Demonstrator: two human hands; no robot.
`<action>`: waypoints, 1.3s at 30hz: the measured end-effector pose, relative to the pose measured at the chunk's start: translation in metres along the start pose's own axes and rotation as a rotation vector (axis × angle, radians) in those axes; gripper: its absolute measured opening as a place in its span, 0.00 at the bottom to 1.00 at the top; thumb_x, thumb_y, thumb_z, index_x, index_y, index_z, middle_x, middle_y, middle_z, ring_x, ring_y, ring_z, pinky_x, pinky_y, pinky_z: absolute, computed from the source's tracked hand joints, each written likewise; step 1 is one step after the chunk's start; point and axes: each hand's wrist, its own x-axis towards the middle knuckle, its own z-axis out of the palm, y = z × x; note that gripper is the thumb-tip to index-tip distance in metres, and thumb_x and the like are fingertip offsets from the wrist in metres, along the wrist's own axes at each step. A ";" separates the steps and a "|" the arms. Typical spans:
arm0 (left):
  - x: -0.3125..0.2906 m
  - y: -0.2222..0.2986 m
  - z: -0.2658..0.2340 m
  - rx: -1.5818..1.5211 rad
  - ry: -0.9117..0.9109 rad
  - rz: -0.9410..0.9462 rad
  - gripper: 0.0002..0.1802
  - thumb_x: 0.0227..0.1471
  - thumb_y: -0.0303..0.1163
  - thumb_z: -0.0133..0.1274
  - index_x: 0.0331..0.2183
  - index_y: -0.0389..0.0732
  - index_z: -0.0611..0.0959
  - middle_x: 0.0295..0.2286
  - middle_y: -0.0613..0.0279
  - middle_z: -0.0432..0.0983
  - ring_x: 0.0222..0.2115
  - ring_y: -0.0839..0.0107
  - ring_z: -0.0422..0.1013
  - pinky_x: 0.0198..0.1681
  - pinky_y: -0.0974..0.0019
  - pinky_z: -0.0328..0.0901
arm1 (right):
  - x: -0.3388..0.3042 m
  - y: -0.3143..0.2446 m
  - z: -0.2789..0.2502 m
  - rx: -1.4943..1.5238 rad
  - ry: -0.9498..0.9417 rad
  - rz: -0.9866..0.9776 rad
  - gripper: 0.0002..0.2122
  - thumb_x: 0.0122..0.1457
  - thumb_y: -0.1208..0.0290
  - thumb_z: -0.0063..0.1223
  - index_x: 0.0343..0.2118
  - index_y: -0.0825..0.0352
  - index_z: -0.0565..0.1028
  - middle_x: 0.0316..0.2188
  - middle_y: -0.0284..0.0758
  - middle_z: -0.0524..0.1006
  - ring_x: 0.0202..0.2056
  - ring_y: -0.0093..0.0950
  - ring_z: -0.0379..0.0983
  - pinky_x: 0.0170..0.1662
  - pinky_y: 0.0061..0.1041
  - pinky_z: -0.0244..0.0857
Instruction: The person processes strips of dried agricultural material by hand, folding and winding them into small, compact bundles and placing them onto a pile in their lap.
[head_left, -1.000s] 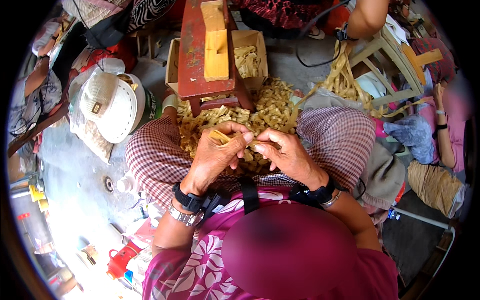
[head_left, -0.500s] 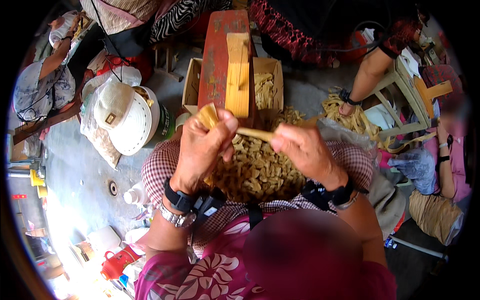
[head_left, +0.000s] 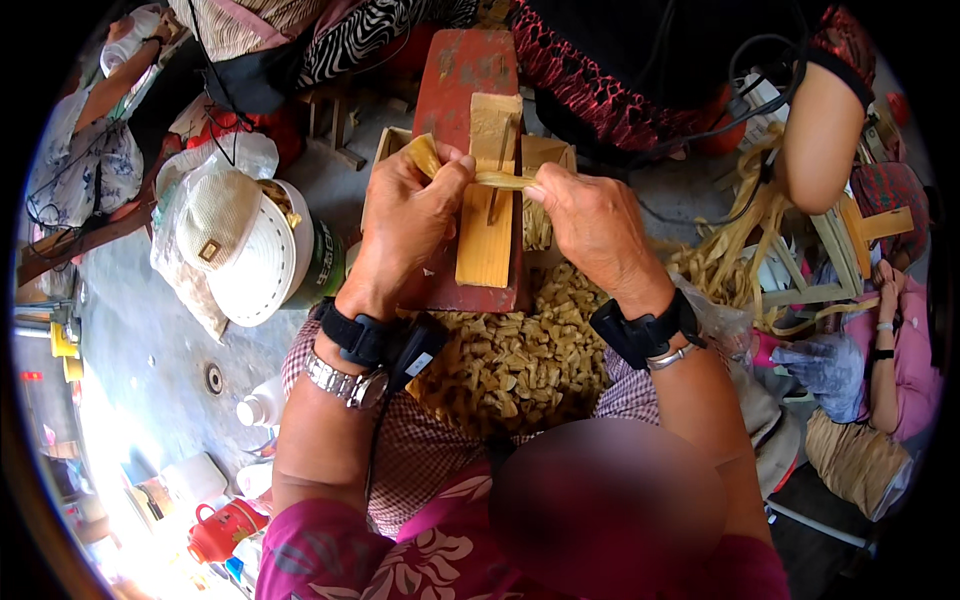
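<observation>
A yellowish-brown, flat fibrous strip is stretched between my hands. My left hand pinches it, and a wider folded end sticks up above the fingers. My right hand grips the other end between thumb and fingers. Beneath the strip lies a light wooden block on a red wooden bench. A thin upright blade-like piece stands along the block, close to the strip; whether they touch, I cannot tell. Many short pieces of the same material are heaped below, by my lap.
Beyond the bench stands a cardboard box holding strips. At left, a white hat rests on a bucket. A red jug sits lower left. At right, another person's bent arm is beside long hanging strips and a wooden stool.
Both my hands have moved forward with the strip, from above the heaped pieces to above the wooden block. At right, the other person's arm has risen, and long strips now hang there.
</observation>
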 end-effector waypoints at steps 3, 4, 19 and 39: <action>-0.003 -0.005 -0.015 0.114 0.079 -0.039 0.07 0.55 0.32 0.50 0.30 0.38 0.75 0.16 0.73 0.67 0.12 0.85 0.59 0.15 0.79 0.55 | -0.008 0.001 0.006 0.030 -0.135 0.053 0.11 0.59 0.67 0.47 0.25 0.68 0.67 0.18 0.45 0.71 0.23 0.45 0.70 0.24 0.38 0.60; -0.005 0.003 -0.022 0.124 0.100 -0.074 0.08 0.55 0.32 0.50 0.30 0.38 0.75 0.16 0.73 0.67 0.12 0.85 0.59 0.15 0.79 0.55 | -0.012 0.000 0.004 0.053 -0.170 0.070 0.11 0.59 0.66 0.47 0.25 0.68 0.67 0.18 0.45 0.71 0.23 0.45 0.70 0.24 0.39 0.60; -0.073 -0.020 0.001 -0.147 -1.174 -0.350 0.22 0.56 0.45 0.43 0.40 0.35 0.78 0.28 0.54 0.77 0.29 0.60 0.73 0.35 0.63 0.68 | -0.080 -0.091 0.005 0.732 0.148 -0.498 0.08 0.50 0.71 0.53 0.23 0.66 0.65 0.16 0.29 0.63 0.21 0.24 0.66 0.18 0.25 0.59; -0.091 0.019 0.051 -0.494 -0.392 -0.574 0.07 0.57 0.30 0.48 0.32 0.36 0.76 0.15 0.72 0.65 0.10 0.88 0.51 0.10 0.82 0.48 | -0.104 -0.090 0.001 0.982 0.279 -0.361 0.04 0.51 0.74 0.49 0.28 0.68 0.68 0.22 0.34 0.64 0.26 0.32 0.66 0.28 0.27 0.63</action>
